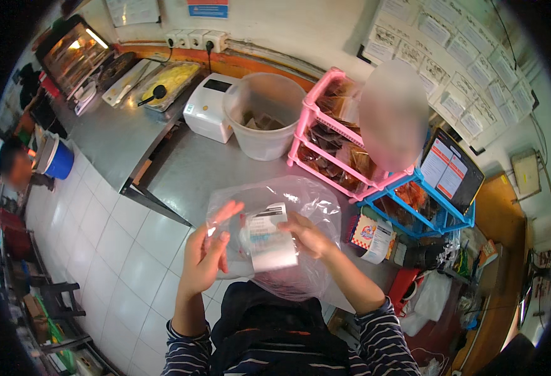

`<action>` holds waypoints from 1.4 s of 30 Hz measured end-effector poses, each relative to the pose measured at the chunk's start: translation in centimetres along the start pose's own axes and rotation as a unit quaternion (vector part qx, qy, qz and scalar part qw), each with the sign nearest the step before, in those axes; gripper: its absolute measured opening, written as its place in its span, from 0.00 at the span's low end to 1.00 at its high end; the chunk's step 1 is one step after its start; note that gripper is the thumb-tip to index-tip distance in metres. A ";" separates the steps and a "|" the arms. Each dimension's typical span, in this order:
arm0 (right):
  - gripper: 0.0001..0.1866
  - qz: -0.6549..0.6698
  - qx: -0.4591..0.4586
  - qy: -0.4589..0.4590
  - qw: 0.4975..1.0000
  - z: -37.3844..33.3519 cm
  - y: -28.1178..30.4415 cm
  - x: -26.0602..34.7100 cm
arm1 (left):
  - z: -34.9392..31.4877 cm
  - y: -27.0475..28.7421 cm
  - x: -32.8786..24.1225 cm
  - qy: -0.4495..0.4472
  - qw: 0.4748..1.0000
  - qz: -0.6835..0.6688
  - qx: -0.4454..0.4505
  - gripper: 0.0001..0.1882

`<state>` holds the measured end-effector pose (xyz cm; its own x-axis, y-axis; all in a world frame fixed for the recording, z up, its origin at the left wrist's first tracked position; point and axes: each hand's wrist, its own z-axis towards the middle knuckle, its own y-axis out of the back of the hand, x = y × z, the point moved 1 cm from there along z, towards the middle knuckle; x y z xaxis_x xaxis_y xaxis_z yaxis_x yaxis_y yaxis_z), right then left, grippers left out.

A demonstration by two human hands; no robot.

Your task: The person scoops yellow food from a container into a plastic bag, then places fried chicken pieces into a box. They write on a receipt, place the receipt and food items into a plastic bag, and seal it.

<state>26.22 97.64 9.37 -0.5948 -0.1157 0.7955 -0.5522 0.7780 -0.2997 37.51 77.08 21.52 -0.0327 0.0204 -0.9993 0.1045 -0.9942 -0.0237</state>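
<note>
A white printed paper slip [273, 247], like a receipt, is pinched at its right edge by my right hand [307, 234]. The slip hangs over a clear plastic bag [316, 203] spread on the counter's near edge. To the left of the slip, my left hand [208, 250] is open, with its fingers stretched and slightly blurred. It is close to the bag's left side; whether it touches the plastic I cannot tell. Something reddish shows through the bag below the slip, too unclear to name.
Behind the bag stand a white label printer [211, 106], a translucent bucket [263, 119] and a pink rack [332, 131] of sachets. Right of these are a blue basket [407, 207], a tablet [449, 169] and a small carton [369, 235]. A person [15, 166] is at far left.
</note>
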 end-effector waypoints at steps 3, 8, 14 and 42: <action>0.37 -0.190 -0.109 -0.036 0.975 3.3 0.2 -2.4 | -0.3 -0.7 0.0 0.009 0.998 0.039 0.050 0.21; 0.44 -0.756 -0.125 0.145 0.626 -1.9 2.9 -0.1 | -0.7 1.4 -0.1 0.119 0.983 0.114 0.082 0.09; 0.24 -0.925 0.043 -0.062 0.373 -14.4 2.7 11.9 | 1.4 5.8 -3.9 -0.042 0.979 0.189 -0.063 0.12; 0.26 -0.446 -0.069 0.261 0.853 3.3 4.9 -11.3 | 6.1 -5.5 20.2 -0.202 0.806 0.446 0.332 0.47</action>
<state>28.30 100.70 -2.86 0.3875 -0.4361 0.8122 -0.5537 0.5943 0.5833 30.22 82.28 1.67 -0.5734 -0.6368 -0.5155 -0.2856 -0.4343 0.8543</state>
